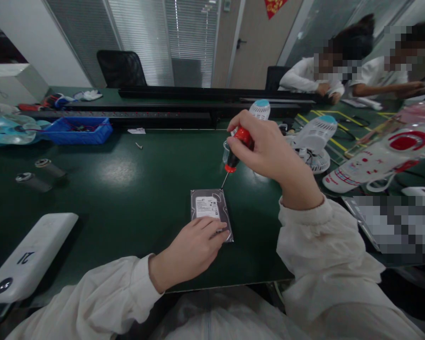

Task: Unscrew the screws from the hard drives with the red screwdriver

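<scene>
R hand (265,146), screwdriver (233,159) @ HDD (206,206)

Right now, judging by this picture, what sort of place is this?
Probably an office room used for electronics work: a screwdriver is held at a corner of a hard drive, and a black office chair stands across the green table.

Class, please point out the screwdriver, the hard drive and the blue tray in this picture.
Screwdriver (233,160), head view: on the black part of its handle.
Hard drive (207,206), head view: on its white label.
Blue tray (78,137), head view: on its front outer wall.
</scene>
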`<action>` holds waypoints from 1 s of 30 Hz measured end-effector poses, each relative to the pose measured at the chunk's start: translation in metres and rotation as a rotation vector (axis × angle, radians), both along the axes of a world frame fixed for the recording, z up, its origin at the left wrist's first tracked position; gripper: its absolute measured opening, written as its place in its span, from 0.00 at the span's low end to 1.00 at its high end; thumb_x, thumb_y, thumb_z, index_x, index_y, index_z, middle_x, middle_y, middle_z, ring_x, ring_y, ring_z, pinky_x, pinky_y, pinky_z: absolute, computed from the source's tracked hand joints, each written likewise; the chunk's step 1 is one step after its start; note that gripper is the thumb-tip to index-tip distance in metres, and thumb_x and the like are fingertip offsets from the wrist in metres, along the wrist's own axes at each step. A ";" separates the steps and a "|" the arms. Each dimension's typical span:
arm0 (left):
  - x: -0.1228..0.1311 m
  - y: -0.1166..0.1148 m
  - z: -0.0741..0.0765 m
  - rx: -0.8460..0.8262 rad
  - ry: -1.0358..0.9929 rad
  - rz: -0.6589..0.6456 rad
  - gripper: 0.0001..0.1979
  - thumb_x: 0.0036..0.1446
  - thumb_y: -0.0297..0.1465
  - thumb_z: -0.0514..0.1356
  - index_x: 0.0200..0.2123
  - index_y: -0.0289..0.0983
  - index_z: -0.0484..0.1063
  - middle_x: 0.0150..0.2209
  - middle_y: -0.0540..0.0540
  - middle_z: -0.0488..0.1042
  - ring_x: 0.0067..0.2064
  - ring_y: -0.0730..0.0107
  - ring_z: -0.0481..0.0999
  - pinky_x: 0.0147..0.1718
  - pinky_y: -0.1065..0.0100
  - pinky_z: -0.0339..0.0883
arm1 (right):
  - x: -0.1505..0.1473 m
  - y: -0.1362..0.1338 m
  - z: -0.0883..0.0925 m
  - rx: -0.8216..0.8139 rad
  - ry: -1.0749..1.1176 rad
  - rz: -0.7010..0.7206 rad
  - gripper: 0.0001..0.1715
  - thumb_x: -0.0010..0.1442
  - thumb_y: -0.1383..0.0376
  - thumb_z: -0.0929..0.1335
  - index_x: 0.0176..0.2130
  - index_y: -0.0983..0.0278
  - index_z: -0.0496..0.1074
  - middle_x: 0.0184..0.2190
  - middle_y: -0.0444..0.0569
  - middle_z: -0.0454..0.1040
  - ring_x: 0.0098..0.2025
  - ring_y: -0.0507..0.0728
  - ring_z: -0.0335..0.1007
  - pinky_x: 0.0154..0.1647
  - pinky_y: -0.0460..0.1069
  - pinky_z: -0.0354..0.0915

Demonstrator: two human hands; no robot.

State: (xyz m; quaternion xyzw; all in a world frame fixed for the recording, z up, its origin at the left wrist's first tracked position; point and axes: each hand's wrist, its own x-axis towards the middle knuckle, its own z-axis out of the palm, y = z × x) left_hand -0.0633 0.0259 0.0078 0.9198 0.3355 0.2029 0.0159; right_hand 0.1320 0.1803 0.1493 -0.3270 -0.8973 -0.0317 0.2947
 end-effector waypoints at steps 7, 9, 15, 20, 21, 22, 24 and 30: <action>0.000 0.000 -0.001 0.004 0.001 -0.001 0.17 0.68 0.23 0.60 0.59 0.34 0.74 0.58 0.39 0.79 0.57 0.52 0.79 0.54 0.54 0.77 | 0.001 0.000 -0.003 0.021 0.015 0.020 0.12 0.71 0.60 0.62 0.49 0.61 0.68 0.41 0.51 0.76 0.39 0.60 0.70 0.41 0.55 0.62; 0.000 0.000 -0.001 0.005 0.003 0.001 0.17 0.68 0.23 0.59 0.59 0.34 0.73 0.58 0.39 0.79 0.58 0.53 0.79 0.54 0.54 0.77 | 0.001 0.002 -0.003 0.007 0.030 0.087 0.11 0.69 0.63 0.61 0.49 0.60 0.68 0.44 0.52 0.76 0.40 0.59 0.70 0.42 0.55 0.63; 0.000 0.000 0.000 -0.001 0.006 0.004 0.17 0.68 0.23 0.59 0.58 0.34 0.74 0.57 0.39 0.79 0.57 0.53 0.79 0.54 0.54 0.78 | -0.003 0.004 -0.003 0.023 0.014 -0.012 0.14 0.71 0.52 0.66 0.44 0.61 0.69 0.29 0.44 0.70 0.30 0.56 0.64 0.34 0.53 0.57; 0.000 0.000 0.000 -0.001 0.010 0.003 0.17 0.69 0.23 0.60 0.59 0.34 0.74 0.58 0.38 0.79 0.58 0.53 0.79 0.55 0.54 0.77 | -0.002 0.001 -0.002 -0.034 0.044 -0.002 0.16 0.75 0.57 0.58 0.46 0.61 0.69 0.37 0.51 0.75 0.36 0.59 0.69 0.40 0.55 0.62; 0.000 0.000 0.000 -0.001 0.011 0.003 0.16 0.69 0.23 0.60 0.59 0.34 0.74 0.58 0.38 0.79 0.58 0.53 0.79 0.55 0.54 0.77 | -0.001 0.001 -0.002 -0.047 0.055 0.025 0.14 0.74 0.60 0.58 0.47 0.61 0.69 0.40 0.53 0.76 0.38 0.60 0.71 0.42 0.56 0.63; 0.000 0.000 0.001 -0.001 0.011 0.003 0.16 0.69 0.23 0.59 0.59 0.34 0.74 0.58 0.38 0.79 0.58 0.53 0.79 0.55 0.54 0.77 | -0.001 0.001 -0.002 -0.060 0.064 0.046 0.13 0.73 0.62 0.58 0.47 0.61 0.69 0.43 0.53 0.77 0.40 0.60 0.72 0.44 0.56 0.64; 0.000 0.000 0.001 -0.003 0.008 0.000 0.16 0.69 0.23 0.59 0.58 0.34 0.74 0.58 0.38 0.79 0.57 0.53 0.79 0.54 0.54 0.78 | -0.001 0.002 -0.002 -0.076 0.072 0.054 0.11 0.72 0.62 0.60 0.47 0.60 0.70 0.42 0.52 0.78 0.40 0.60 0.72 0.43 0.56 0.65; 0.000 0.000 0.001 -0.016 0.020 0.003 0.17 0.69 0.24 0.60 0.59 0.34 0.74 0.58 0.37 0.79 0.58 0.54 0.79 0.55 0.54 0.77 | -0.001 0.002 -0.002 0.062 0.013 -0.114 0.23 0.70 0.44 0.66 0.37 0.59 0.71 0.24 0.45 0.69 0.28 0.57 0.63 0.34 0.54 0.60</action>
